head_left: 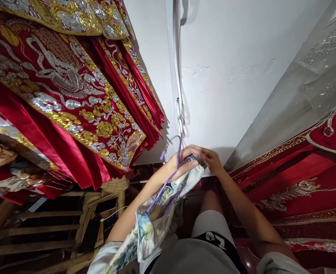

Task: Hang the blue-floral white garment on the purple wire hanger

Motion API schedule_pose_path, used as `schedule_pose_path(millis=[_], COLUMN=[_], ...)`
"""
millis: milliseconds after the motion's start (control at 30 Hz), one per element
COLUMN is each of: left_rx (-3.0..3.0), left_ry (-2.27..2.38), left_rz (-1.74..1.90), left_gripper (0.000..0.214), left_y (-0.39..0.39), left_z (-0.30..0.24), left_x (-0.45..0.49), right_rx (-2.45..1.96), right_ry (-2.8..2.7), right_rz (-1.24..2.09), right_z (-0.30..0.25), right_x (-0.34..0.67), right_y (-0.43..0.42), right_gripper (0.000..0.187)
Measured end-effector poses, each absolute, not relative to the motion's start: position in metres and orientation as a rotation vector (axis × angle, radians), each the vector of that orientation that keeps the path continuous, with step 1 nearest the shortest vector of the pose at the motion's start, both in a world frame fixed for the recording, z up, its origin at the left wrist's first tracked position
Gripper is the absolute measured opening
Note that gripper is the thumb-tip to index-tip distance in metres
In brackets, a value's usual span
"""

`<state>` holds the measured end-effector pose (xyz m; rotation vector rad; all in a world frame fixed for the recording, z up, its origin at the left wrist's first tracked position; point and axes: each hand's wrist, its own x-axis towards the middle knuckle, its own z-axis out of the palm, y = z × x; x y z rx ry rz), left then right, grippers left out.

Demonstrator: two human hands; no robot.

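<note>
Patterned cloth (146, 230) near white wall (227, 83)

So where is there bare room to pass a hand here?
Widest: before the white wall, between the embroidered red panels at left and sheer fabric at right, beyond the left hand and right hand. Crowded: both garment-hung sides, and around the hands, with patterned cloth and purple cord. The lower-left slatted wood bears a phone.

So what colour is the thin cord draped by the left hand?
The thin cord is purple, seen best in the head view.
</note>
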<state>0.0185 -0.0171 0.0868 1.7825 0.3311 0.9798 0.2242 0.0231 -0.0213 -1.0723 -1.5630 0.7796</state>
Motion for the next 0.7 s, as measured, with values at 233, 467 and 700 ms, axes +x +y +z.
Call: schedule_pose_path(millis=[233,467,700], left_rx=[0.993,0.667,0.911], left_ry=[0.677,1.016,1.314], left_rz=[1.22,1.509,1.38], left_gripper=[0.056,0.071,0.058], left_y=[0.018,-0.006,-0.03], left_z=[0.039,-0.037,-0.102], left_x=[-0.046,-0.073,-0.052], right_rx=[-1.127,-1.206,-1.352], right_ry=[-1.067,-1.153,-1.165], right_rz=[0.633,0.646,0.165], right_z=[0.011,0.038,0.008], right_x=[0.281,0.276,0.257], right_y=[0.055,0.076,0.022], right_gripper=[0.055,0.063,0.038])
